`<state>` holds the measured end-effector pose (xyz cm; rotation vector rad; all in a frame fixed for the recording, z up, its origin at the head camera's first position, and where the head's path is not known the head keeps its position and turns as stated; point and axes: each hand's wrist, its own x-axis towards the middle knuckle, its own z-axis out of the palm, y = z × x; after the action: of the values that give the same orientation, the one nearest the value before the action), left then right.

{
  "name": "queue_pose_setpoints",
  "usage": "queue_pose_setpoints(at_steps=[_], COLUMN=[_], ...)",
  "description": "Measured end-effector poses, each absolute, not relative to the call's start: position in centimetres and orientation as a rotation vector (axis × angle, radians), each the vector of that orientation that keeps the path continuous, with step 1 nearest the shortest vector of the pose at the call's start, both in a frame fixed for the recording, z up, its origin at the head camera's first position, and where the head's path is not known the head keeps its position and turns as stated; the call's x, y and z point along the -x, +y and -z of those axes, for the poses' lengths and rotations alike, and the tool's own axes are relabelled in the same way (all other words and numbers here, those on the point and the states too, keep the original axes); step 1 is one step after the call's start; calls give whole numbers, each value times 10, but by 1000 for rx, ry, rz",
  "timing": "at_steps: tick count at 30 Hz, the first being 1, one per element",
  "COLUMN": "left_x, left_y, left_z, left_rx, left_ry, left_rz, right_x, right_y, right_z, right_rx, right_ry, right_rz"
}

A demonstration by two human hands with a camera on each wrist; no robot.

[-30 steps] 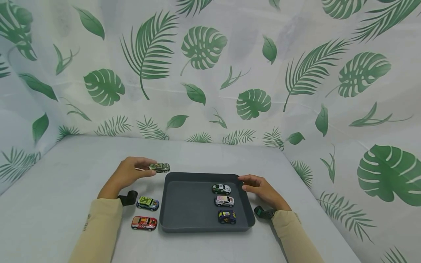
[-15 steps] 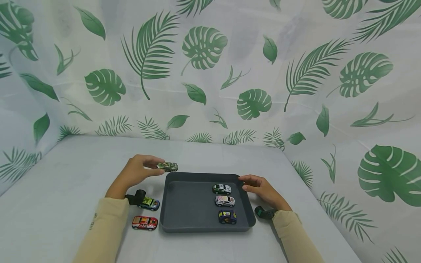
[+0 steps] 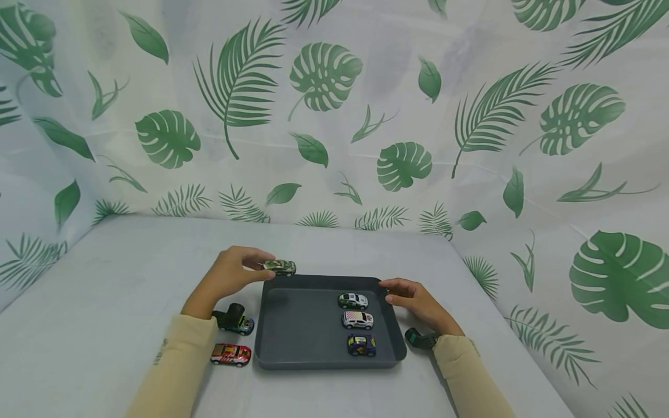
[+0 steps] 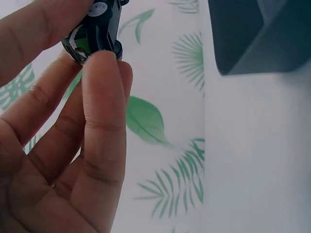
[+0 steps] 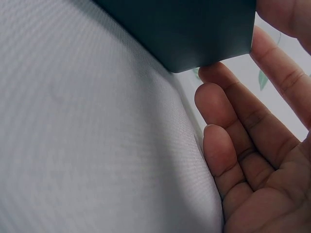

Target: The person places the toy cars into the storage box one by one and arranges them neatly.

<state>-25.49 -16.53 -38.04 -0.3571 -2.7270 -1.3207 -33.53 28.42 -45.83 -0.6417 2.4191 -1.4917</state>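
My left hand [image 3: 230, 276] pinches a green camouflage toy car [image 3: 281, 267] between thumb and fingertips, above the far left corner of the grey tray [image 3: 298, 325]. In the left wrist view the toy car's dark end [image 4: 104, 24] shows between the fingers. At the tray's far right corner, my right hand [image 3: 418, 299] holds the rim with thumb and index finger; its other fingers curl beside the wall in the right wrist view. Along the tray's right side stand a green-and-white toy car [image 3: 353, 301], a white one with pink checks [image 3: 358, 320] and a dark blue one [image 3: 362, 345].
Left of the tray, a red toy car [image 3: 230, 354] lies on the white tabletop [image 3: 130, 261]. A green-and-blue toy car [image 3: 244, 325] beyond it is partly hidden by the black left wrist camera [image 3: 230, 316]. Leaf-patterned cloth [image 3: 334, 133] encloses the back and sides.
My left hand has moved right with the camouflage toy car, from left of the tray to over its far left corner. The right hand and tray have stayed put.
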Motion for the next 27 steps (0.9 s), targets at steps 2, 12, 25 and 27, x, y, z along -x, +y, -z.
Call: queue_pose_setpoints(at_steps=[2, 12, 25, 27], left_x=[255, 255, 260, 261], left_y=[-161, -146, -129, -127], left_z=[379, 375, 379, 380], left_rx=[345, 305, 350, 343], left_ry=[-2729, -2744, -2742, -2743], left_rz=[1316, 1302, 1337, 1347], right_x=[335, 335, 333, 333], right_y=[284, 283, 283, 283], right_z=[458, 457, 456, 456], right_rx=[643, 641, 644, 648], right_ry=[2419, 2414, 2413, 2417], right_rz=[1492, 1497, 1500, 1498])
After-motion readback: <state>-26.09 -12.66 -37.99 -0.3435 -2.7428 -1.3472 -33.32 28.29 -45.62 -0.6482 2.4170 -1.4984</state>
